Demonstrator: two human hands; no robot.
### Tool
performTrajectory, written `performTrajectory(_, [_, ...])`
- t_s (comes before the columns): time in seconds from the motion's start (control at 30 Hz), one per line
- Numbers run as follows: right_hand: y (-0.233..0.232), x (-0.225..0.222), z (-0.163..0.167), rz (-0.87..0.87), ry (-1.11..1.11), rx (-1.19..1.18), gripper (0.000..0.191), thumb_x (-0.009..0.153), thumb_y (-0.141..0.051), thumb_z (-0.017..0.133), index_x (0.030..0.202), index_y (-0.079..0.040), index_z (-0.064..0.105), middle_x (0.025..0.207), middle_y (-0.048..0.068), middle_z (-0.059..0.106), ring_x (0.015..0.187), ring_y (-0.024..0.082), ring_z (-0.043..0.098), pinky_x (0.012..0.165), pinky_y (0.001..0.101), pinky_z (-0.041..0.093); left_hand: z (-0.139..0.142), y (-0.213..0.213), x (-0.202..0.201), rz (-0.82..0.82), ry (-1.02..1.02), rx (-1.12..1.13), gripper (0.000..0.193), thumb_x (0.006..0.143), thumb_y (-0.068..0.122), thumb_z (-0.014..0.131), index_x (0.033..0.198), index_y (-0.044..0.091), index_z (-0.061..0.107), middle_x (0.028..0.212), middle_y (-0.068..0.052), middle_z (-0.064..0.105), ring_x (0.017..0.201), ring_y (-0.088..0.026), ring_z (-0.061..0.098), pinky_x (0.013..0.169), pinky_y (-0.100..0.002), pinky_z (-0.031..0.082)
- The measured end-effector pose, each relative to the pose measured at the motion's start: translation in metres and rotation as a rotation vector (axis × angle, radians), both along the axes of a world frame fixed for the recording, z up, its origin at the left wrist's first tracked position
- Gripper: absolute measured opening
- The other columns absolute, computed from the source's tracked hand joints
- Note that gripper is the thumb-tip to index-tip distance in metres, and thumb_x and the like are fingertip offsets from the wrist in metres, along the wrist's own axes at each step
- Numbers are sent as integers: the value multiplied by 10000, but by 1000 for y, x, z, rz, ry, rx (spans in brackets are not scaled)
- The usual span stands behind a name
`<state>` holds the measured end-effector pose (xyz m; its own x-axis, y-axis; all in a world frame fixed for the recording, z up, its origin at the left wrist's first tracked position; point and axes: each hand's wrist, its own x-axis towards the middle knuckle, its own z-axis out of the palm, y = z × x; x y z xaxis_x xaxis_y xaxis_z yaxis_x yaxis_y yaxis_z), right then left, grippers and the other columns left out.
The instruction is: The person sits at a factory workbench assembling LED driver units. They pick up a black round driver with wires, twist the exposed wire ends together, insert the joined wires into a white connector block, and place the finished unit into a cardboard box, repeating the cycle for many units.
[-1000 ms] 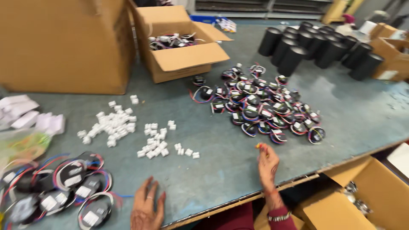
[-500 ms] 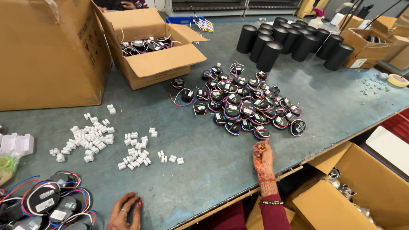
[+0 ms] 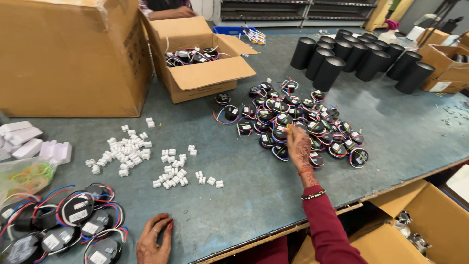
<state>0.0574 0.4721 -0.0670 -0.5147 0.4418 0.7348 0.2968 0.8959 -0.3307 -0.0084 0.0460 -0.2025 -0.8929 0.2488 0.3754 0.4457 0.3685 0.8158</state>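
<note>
left hand point(image 3: 154, 239): wrist cut by bottom edge, near wired black modules point(image 3: 58, 227)
modules: pile cut at left and bottom edges
right hand point(image 3: 299, 146): fingertips hidden among black drivers point(image 3: 293, 120)
open box point(image 3: 198, 56): contents partly hidden

Right hand point(image 3: 299, 146) stretched forward (fingers curled), left hand point(image 3: 154, 239) lying flat.

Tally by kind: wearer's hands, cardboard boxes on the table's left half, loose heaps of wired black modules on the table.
Hands: 2 (left hand, right hand)
Cardboard boxes: 2 (large box, open box)
Module heaps: 2 (centre heap, near-left heap)
Total: 6
</note>
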Motion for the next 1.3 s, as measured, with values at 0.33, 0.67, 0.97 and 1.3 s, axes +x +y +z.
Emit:
performTrajectory(0.33, [-19, -3, 17, -28, -333, 275, 342, 920, -355, 716, 1090, -60, 680, 1014, 134, 692, 896, 320, 695, 779, 439, 552, 5, -3, 4, -3, -39, 6, 183, 883, 168, 704, 1039, 106, 776, 1175, -35, 735, 1058, -239, 729, 890, -336, 551])
performTrajectory(0.67, [-22, 2, 24, -71, -462, 308, 536, 793, -406, 771, 1174, -49, 649, 1089, 138, 660, 948, 316, 689, 792, 425, 557, 17, -1, 10, 21, -199, -34, 196, 888, 183, 690, 1059, 116, 760, 1210, -3, 715, 979, -233, 724, 747, -343, 568])
performTrajectory(0.97, [-78, 19, -14, 245, -176, -302, 320, 744, -311, 849, 932, -67, 759, 723, 96, 696, 615, 202, 612, 579, 361, 491, 0, 29, 16, -200, -426, 371, 301, 937, 226, 685, 1199, 84, 726, 1076, -83, 811, 920, -167, 750, 822, -293, 586])
performTrajectory(1.3, [-231, 34, -134, 598, -243, -694, 359, 818, -112, 800, 1169, -38, 785, 774, 145, 620, 594, 243, 551, 519, 383, 456, -8, 70, 32, -237, -469, 434, 503, 1037, 251, 519, 1522, 148, 440, 1173, -147, 742, 1016, -185, 687, 866, -311, 556])
